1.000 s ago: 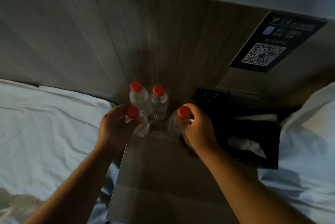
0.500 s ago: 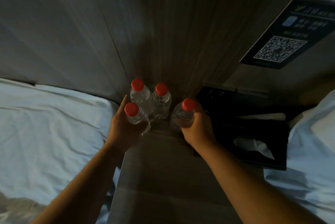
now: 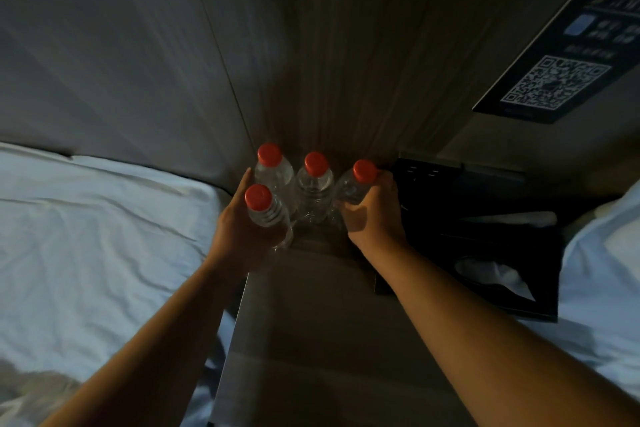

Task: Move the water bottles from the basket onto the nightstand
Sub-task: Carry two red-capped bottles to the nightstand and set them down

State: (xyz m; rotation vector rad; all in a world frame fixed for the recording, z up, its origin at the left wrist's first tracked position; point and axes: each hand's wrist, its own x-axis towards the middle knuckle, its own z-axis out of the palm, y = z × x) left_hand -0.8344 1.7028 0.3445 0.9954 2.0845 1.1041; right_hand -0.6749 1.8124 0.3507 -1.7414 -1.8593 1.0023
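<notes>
Right, status: four red-capped clear bottles are clustered at the back of the worktop [image 3: 311, 322], against the wall panel [image 3: 346, 63]. Basket not in view.

Back-left bottle [image 3: 273, 172] and back-middle bottle [image 3: 313, 189] stand upright just beside each other, neither gripped.

Left hand [image 3: 239, 232] wraps the body of the front-left bottle [image 3: 268, 217], thumb stretched up beside the back-left one; fingertips hidden behind the plastic. That bottle is right at the worktop's left edge, with the bed [image 3: 86, 236] alongside. Can't tell if its base is down.

Right hand [image 3: 375, 215] is curled round the right bottle [image 3: 351, 186] below the cap. The bottle leans in toward the middle one, and the black tissue box [image 3: 502, 274] is near the wrist.

Handling, my read:
- Small thin-walled plastic bottles with ribbed sides that give under a squeeze.
- Fill level is hard to read in this light; if full, moderate weight.
- Smooth, possibly slippery, so grip mid-body on the ribs, not the cap.
- Tall and narrow, so tip-prone; one knock could topple the neighbours.
- Set flat and let go cleanly. The front-left one wants more margin from the edge.
</notes>
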